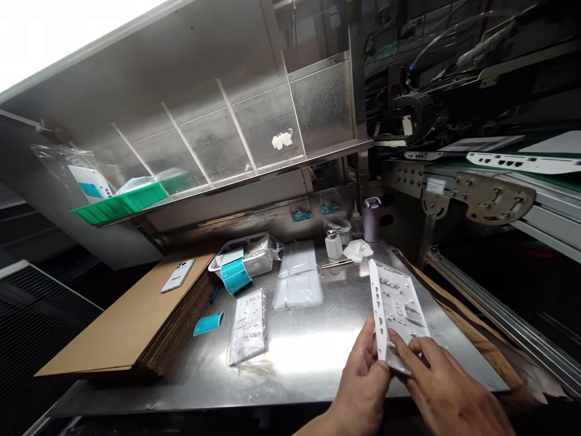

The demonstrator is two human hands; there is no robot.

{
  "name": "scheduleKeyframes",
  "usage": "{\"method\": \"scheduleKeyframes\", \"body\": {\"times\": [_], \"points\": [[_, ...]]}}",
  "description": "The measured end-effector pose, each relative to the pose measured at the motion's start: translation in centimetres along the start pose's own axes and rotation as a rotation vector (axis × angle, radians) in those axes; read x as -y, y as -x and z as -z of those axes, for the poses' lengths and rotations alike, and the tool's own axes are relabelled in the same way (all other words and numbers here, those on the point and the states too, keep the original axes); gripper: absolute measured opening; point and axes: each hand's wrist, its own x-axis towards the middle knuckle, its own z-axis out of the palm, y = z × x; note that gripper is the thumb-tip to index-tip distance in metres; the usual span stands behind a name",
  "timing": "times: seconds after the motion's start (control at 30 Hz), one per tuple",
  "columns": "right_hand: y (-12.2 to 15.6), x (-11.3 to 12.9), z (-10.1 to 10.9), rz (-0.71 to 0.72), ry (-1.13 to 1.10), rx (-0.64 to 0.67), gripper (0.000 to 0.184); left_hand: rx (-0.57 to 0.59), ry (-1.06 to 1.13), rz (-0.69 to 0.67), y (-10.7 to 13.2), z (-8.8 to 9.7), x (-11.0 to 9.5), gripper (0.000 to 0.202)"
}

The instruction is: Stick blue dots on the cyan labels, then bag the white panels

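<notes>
A white plastic panel [396, 303] with several cut-outs is held over the right part of the steel worktable [318, 357], tilted with its far end up. My left hand [363, 378] grips its near left edge, thumb on top. My right hand [442, 387] closes on the near right end, fingers pressed on the panel's face. Both hands are at the table's front edge.
A stack of cardboard sheets [131, 321] with a white phone [178, 275] on it fills the left. Bagged white parts [249, 324], a clear bag bundle [297, 278], a tray with a teal label [236, 266], small bottles [333, 244], a purple container [371, 219]. Conveyor [508, 181] at right.
</notes>
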Motion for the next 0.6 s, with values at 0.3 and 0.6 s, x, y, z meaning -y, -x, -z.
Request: {"method": "scheduleKeyframes", "body": {"times": [0.3, 0.6], "points": [[-0.33, 0.22, 0.39, 0.029, -0.019, -0.05, 0.042, -0.027, -0.036, 0.047, 0.01, 0.05, 0.27, 0.055], [-0.4, 0.02, 0.15, 0.045, 0.005, -0.052, 0.043, -0.028, -0.171, 0.069, 0.06, 0.34, -0.14, 0.063]]}}
